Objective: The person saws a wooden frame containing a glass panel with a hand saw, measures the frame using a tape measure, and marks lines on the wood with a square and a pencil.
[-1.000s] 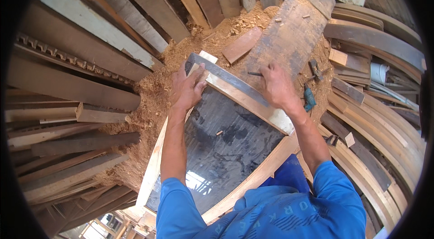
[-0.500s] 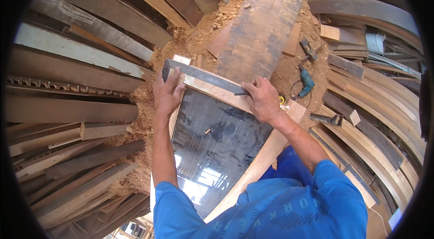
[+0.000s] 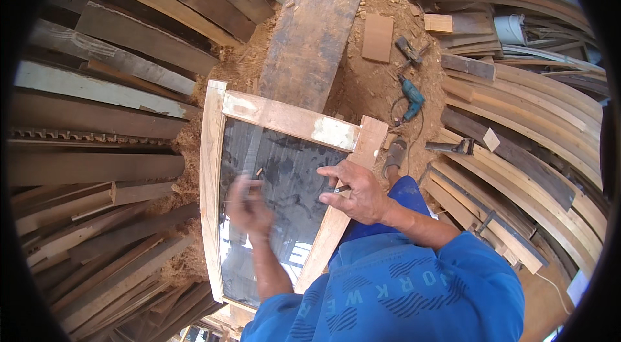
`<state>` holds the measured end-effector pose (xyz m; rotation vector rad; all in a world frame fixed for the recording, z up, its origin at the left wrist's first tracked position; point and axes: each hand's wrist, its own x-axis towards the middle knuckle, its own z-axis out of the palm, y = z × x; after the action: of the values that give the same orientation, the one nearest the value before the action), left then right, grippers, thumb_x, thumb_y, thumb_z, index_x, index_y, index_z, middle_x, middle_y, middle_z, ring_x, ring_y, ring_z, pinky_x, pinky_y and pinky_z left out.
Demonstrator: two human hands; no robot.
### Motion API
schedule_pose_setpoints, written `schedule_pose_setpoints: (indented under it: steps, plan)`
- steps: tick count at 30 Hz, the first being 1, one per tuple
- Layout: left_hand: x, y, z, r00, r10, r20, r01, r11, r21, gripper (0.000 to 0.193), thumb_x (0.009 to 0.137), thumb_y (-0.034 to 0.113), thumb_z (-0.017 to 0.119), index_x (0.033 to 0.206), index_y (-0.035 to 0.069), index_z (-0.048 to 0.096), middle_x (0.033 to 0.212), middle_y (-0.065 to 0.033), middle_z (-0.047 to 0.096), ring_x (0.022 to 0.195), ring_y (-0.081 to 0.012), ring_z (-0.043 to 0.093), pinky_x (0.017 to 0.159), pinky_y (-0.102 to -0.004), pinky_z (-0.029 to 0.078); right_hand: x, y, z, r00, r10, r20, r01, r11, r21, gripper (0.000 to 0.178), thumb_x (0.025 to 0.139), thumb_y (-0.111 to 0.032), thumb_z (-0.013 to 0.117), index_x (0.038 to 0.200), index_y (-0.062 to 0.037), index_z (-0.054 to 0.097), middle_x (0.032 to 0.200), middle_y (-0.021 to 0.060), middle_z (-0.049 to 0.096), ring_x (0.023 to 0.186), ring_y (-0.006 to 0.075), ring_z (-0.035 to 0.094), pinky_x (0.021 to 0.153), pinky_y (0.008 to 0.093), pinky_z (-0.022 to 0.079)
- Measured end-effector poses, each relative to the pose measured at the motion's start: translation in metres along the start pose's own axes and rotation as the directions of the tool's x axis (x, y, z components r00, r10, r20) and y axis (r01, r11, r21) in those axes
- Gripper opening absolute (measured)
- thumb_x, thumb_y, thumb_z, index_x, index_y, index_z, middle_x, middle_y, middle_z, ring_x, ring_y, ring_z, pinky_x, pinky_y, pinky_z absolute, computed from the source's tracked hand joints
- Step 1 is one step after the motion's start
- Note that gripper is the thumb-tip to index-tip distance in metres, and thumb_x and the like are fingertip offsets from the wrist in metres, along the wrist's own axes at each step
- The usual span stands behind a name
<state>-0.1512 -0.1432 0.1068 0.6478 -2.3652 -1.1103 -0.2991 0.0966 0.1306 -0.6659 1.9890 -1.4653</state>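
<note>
Amid stacked timber, as the head view shows, a pale wooden frame lies in front of the person, its far end beside a weathered plank. Its dark, glossy panel is smudged and bears a wood chip; whitish patches mark the end rail. The left hand, blurred above the panel, appears to grip a grey straightedge, its exact finger placement unclear. The right hand pinches a dark pencil-like stick, forefinger and thumb spread. A white bucket sits among the wood at right, its contents too small to tell. Half a second earlier, the straightedge lay along the end rail; now that rail is bare and both hands are drawn back toward the person.
</note>
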Motion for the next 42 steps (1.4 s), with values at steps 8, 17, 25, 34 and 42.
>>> schedule_pose_setpoints:
  steps: [8,17,25,34,42]
  plan:
    - [-0.12,0.086,0.163,0.834,-0.18,0.522,0.222,0.975,-0.02,0.079,0.085,0.006,0.071,0.153,-0.008,0.033,0.121,-0.0216,0.057,0.105,-0.0367,0.056,0.091,-0.0458,0.047,-0.069,0.055,-0.013,0.884,0.462,-0.079,-0.422,0.857,0.295,0.034,0.094,-0.018,0.069,0.12,0.003,0.065,0.091,0.0124,0.069,0.071,0.0158,0.065,0.069,0.0334,0.054]
    - [-0.113,0.095,0.177,0.905,-0.194,0.379,0.048,0.931,0.362,0.105,0.071,0.029,0.087,0.152,-0.003,0.028,0.154,-0.0348,0.03,0.143,-0.05,0.029,0.117,-0.0587,0.023,-0.072,0.149,-0.054,0.88,0.473,-0.045,-0.464,0.875,0.139,0.024,0.089,-0.012,0.068,0.106,0.0046,0.064,0.086,0.0138,0.067,0.084,0.0206,0.063,0.078,0.0381,0.05]
    - [-0.106,0.085,0.203,0.916,-0.128,0.38,-0.015,0.936,0.352,0.101,0.072,0.023,0.085,0.154,0.003,0.029,0.153,-0.0346,0.029,0.14,-0.0519,0.029,0.113,-0.0598,0.025,-0.058,0.163,-0.036,0.901,0.417,-0.116,-0.403,0.906,0.132,0.03,0.086,-0.014,0.072,0.107,0.0058,0.064,0.088,0.0178,0.069,0.084,0.0239,0.067,0.076,0.0385,0.052]
    - [-0.097,0.083,0.207,0.95,0.004,0.313,-0.099,0.953,0.286,0.08,0.069,0.018,0.082,0.144,0.011,0.055,0.156,-0.0361,0.031,0.13,-0.0483,0.04,0.109,-0.0561,0.028,-0.057,0.145,-0.036,0.857,0.501,-0.124,-0.43,0.826,0.364,0.02,0.089,-0.007,0.071,0.103,0.0057,0.064,0.089,0.0087,0.069,0.082,0.0121,0.062,0.074,0.0332,0.052]
    - [-0.08,0.08,0.213,0.934,-0.015,0.358,-0.133,0.914,0.384,0.085,0.068,0.031,0.083,0.146,0.015,0.055,0.162,-0.0286,0.03,0.122,-0.0408,0.045,0.103,-0.0514,0.033,-0.054,0.156,-0.039,0.864,0.479,-0.153,-0.416,0.852,0.317,0.014,0.09,-0.006,0.07,0.098,0.0037,0.065,0.087,0.0047,0.067,0.079,0.0088,0.059,0.07,0.0286,0.051]
